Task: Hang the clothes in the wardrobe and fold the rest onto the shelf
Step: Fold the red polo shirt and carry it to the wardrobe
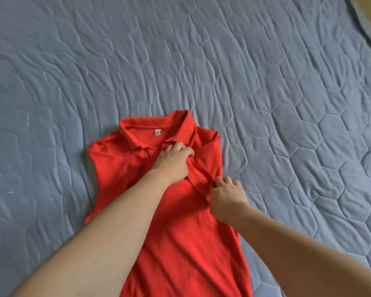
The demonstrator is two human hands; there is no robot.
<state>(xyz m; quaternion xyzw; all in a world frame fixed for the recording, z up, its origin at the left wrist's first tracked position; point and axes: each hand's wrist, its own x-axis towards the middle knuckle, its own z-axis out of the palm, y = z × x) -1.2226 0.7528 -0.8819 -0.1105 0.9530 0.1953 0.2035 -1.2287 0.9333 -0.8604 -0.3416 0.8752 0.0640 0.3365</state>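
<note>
A red polo shirt (180,221) lies face up on the bed, collar pointing away from me, both sleeves folded in over the chest. My left hand (174,161) sits just below the collar and pinches the upper end of the folded right sleeve's hem. My right hand (225,196) pinches the lower end of that same hem, near the shirt's right edge. The shirt's bottom runs out of view at the lower edge of the frame.
The shirt rests on a grey-blue quilted bedspread (266,71) with a hexagon stitch pattern that fills nearly the whole view. The bed's dark-trimmed edge (366,33) curves through the top right corner, with a strip of pale floor beyond it.
</note>
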